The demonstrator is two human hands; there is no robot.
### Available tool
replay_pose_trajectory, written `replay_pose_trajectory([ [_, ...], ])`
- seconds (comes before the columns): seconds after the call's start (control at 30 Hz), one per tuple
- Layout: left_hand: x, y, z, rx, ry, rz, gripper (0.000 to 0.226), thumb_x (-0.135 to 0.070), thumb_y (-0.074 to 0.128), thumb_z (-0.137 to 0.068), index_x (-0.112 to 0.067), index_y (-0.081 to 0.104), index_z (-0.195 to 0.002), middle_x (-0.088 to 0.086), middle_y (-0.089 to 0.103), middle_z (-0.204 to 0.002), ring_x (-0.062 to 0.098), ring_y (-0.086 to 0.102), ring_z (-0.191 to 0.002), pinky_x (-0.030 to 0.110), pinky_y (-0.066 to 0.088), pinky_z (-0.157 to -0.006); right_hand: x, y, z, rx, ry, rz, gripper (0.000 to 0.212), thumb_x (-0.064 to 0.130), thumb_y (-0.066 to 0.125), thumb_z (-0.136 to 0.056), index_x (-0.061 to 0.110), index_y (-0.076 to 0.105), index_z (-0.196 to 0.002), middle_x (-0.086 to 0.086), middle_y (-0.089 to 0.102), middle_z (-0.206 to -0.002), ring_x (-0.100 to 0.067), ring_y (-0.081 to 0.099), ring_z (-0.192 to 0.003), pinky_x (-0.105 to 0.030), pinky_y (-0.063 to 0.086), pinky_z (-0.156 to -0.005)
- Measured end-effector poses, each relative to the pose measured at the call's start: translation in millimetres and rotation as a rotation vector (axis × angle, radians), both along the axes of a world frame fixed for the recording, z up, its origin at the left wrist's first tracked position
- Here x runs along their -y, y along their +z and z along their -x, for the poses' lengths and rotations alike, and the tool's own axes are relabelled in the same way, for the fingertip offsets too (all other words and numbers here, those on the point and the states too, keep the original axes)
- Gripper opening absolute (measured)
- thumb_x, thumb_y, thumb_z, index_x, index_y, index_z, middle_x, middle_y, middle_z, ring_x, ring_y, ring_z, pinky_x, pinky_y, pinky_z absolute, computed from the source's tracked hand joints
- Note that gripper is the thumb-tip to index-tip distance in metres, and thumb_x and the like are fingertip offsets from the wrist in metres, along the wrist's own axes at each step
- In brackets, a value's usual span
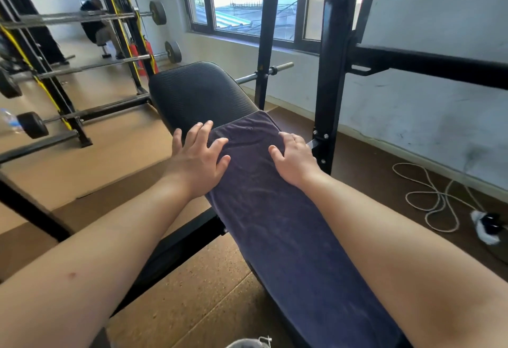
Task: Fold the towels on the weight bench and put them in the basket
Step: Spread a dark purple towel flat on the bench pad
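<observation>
Terrycloth towel (275, 224) lies flat along ribbed bench (198, 92) under 2 spread hands.

The counter (198, 92) is a black padded bench running away toward the window, its ribbed far end bare. A dark purple towel (275, 224) lies lengthwise along the nearer stretch, covering its full width, far edge straight across the pad. Both hands rest flat on the towel's far end, left (199, 158) and right (295, 159).
</observation>
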State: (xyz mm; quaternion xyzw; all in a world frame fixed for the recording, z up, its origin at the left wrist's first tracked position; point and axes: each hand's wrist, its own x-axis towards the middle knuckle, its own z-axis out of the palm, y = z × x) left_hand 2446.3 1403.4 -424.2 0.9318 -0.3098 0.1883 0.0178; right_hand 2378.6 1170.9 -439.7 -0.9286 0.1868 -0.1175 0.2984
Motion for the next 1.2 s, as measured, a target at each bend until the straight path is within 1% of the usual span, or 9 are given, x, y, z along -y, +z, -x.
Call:
replay_pose_trajectory([
  [0.1, 14, -6, 36, -0.037, -0.05, -0.003, 0.049, -0.049, 0.04, -0.103, -0.031, 0.044, -0.149, 0.01, 0.016, -0.167, 0.029, 0.009, -0.155, 0.062, 0.005, -0.123, 7, -4, 38, -0.01, 0.014, -0.023, 0.061, 0.049, 0.047, -0.102, 0.028, 0.033, -0.157, -0.003, 0.031, -0.162, -0.029, 0.031, -0.147, -0.053, 0.031, -0.118],
  [0.23, 36, -22, 97, -0.126, -0.133, -0.011, 0.048, -0.043, 0.043, -0.103, -0.032, 0.043, -0.15, 0.006, 0.016, -0.167, 0.026, 0.009, -0.156, 0.058, 0.007, -0.125, 22, -17, 95, -0.051, -0.001, -0.034, 0.058, 0.041, 0.051, -0.101, 0.028, 0.036, -0.155, -0.005, 0.035, -0.159, -0.031, 0.033, -0.145, -0.051, 0.034, -0.117],
  [0.4, 62, -57, 170, -0.189, -0.258, -0.051, 0.049, -0.038, 0.049, -0.098, -0.031, 0.048, -0.147, 0.004, 0.026, -0.165, 0.023, 0.018, -0.154, 0.053, 0.01, -0.124, 47, -44, 169, -0.146, -0.053, -0.041, 0.056, 0.034, 0.055, -0.099, 0.024, 0.042, -0.153, -0.008, 0.039, -0.155, -0.031, 0.038, -0.14, -0.042, 0.036, -0.116],
  [0.63, 89, -98, 231, -0.261, -0.435, -0.028, 0.044, -0.03, 0.058, -0.092, -0.028, 0.061, -0.136, 0.007, 0.045, -0.155, 0.027, 0.036, -0.146, 0.051, 0.021, -0.122, 80, -82, 255, -0.286, -0.176, -0.098, 0.056, 0.032, 0.055, -0.098, 0.022, 0.042, -0.151, -0.012, 0.042, -0.152, -0.035, 0.043, -0.138, -0.045, 0.039, -0.115],
  [0.83, 95, -129, 273, -0.234, -0.593, -0.049, 0.039, -0.029, 0.062, -0.09, -0.028, 0.064, -0.129, 0.005, 0.052, -0.147, 0.027, 0.045, -0.14, 0.052, 0.028, -0.12, 93, -112, 308, -0.352, -0.26, -0.195, 0.057, 0.029, 0.056, -0.096, 0.019, 0.044, -0.151, -0.014, 0.047, -0.152, -0.035, 0.047, -0.137, -0.043, 0.04, -0.115],
  [0.93, 92, -134, 288, -0.17, -0.801, -0.197, 0.029, -0.036, 0.062, -0.09, -0.03, 0.065, -0.118, 0.001, 0.051, -0.146, 0.024, 0.043, -0.141, 0.052, 0.024, -0.12, 92, -123, 324, -0.41, -0.242, -0.229, 0.06, 0.026, 0.053, -0.099, 0.018, 0.038, -0.156, -0.012, 0.043, -0.157, -0.032, 0.042, -0.143, -0.038, 0.034, -0.115],
  [1.0, 91, -133, 297, -0.188, -0.917, -0.357, 0.033, -0.043, 0.066, -0.088, -0.031, 0.064, -0.118, 0.0, 0.048, -0.149, 0.022, 0.036, -0.144, 0.052, 0.021, -0.121, 92, -131, 331, -0.435, -0.243, -0.244, 0.061, 0.026, 0.054, -0.099, 0.019, 0.037, -0.157, -0.011, 0.043, -0.158, -0.031, 0.041, -0.144, -0.035, 0.034, -0.115],
  [1.1, 92, -134, 306, -0.201, -0.918, -0.523, 0.053, -0.05, 0.073, -0.08, -0.03, 0.06, -0.127, 0.001, 0.045, -0.151, 0.023, 0.032, -0.145, 0.052, 0.02, -0.12, 93, -140, 336, -0.43, -0.251, -0.271, 0.059, 0.026, 0.055, -0.099, 0.018, 0.039, -0.156, -0.01, 0.044, -0.158, -0.03, 0.042, -0.144, -0.034, 0.034, -0.114],
  [1.2, 94, -144, 309, -0.211, -0.845, -0.569, 0.056, -0.05, 0.073, -0.08, -0.029, 0.057, -0.13, 0.001, 0.045, -0.15, 0.025, 0.037, -0.142, 0.049, 0.025, -0.117, 94, -144, 337, -0.432, -0.247, -0.278, 0.065, 0.03, 0.056, -0.098, 0.019, 0.034, -0.158, -0.011, 0.034, -0.164, -0.029, 0.031, -0.151, -0.038, 0.028, -0.121],
])
